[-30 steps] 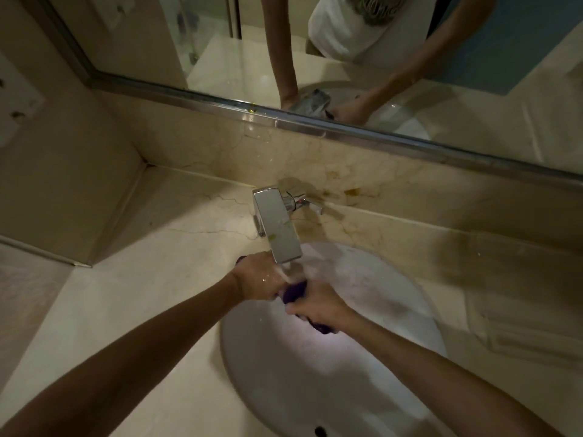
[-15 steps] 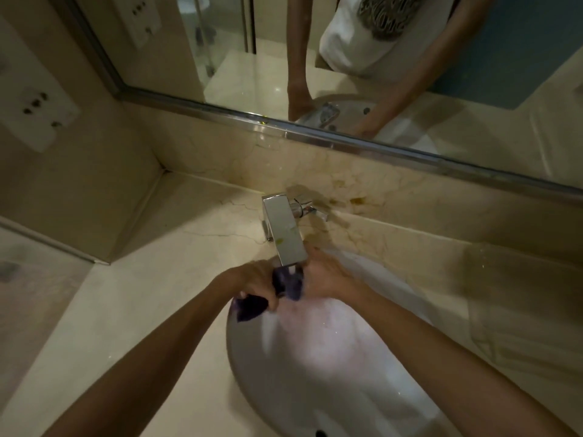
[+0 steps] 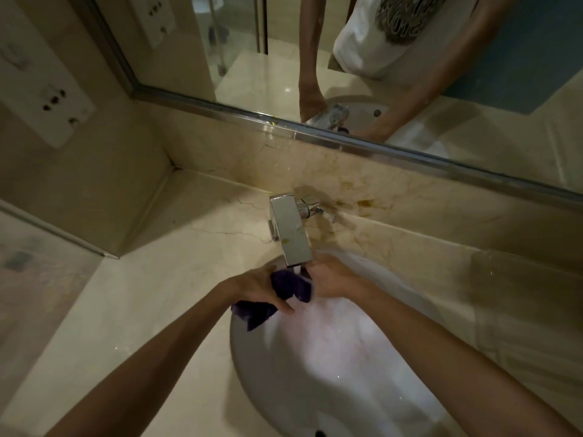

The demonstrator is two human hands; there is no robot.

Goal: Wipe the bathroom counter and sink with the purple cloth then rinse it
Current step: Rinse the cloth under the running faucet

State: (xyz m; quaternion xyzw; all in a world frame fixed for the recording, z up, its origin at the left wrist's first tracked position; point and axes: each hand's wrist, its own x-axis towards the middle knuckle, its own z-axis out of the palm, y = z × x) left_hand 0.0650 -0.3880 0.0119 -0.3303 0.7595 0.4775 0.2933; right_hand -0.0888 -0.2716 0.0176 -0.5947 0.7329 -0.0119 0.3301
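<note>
While both hands worked under the spout, the room showed itself plainly: a beige marble counter (image 3: 132,310) with thin dark veins, running back to a low marble upstand marked by brownish stains (image 3: 362,203). Above that sat one mirror (image 3: 284,58) in a metal frame, reflecting the person's arms and a white top. One white oval sink (image 3: 315,389) was set into the counter, with a dark overflow hole at its near rim. One square chrome tap (image 3: 291,234) jutted out over the basin, its lever off to the right side. On the left wall, one switch plate (image 3: 47,89) with sockets.

And the cloth (image 3: 285,288), one purple piece, was bunched between the two hands right below the tap's end, over the back of the basin. Left hand (image 3: 257,288) gripped it, fingers curled round the fabric, a loose corner hanging down beneath. Right hand (image 3: 331,280) clutched the other end, fingers tucked into the cloth. Whether water was running, I could not tell.
</note>
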